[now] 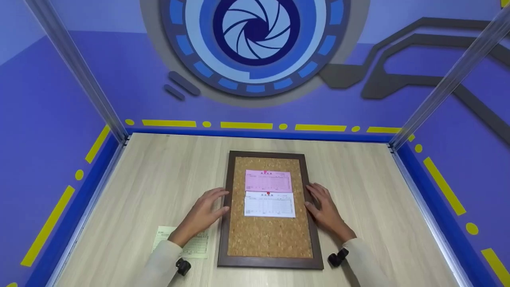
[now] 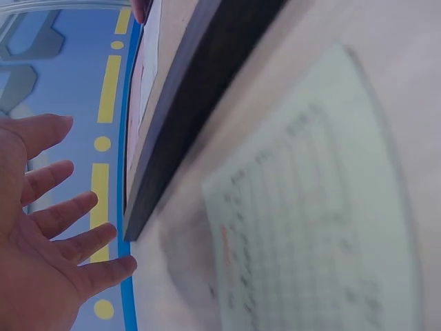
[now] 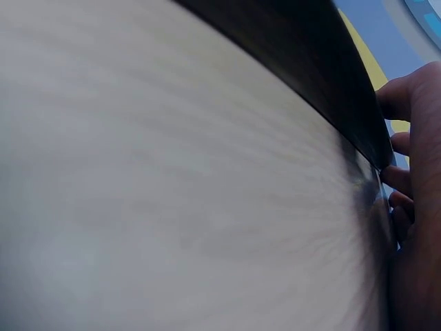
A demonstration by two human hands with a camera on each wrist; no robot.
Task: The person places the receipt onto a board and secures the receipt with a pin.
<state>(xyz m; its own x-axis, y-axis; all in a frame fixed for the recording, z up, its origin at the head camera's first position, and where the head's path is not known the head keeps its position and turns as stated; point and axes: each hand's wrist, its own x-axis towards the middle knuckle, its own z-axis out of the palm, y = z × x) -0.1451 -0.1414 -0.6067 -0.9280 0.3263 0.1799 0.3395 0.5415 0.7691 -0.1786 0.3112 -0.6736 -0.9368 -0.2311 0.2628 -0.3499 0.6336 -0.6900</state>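
Observation:
A corkboard (image 1: 271, 243) in a dark brown frame lies on the table in the head view. Pinned to it are a pink slip (image 1: 268, 184) and, below that, a white slip (image 1: 269, 208), each with a red pushpin at its top. My left hand (image 1: 202, 212) is at the board's left edge, its fingers spread in the left wrist view; contact is unclear. Along the right edge, my right hand (image 1: 327, 210) touches the frame (image 3: 310, 69) with loosely bent fingers. A pale green printed slip (image 1: 199, 244) lies on the table, partly hidden under my left forearm.
The light wood table (image 1: 171, 167) is bounded by blue printed walls at the back (image 1: 119, 79) and both sides. Metal posts stand at the two back corners. A small black device (image 1: 338, 258) is worn on the right wrist, another (image 1: 183, 266) on the left.

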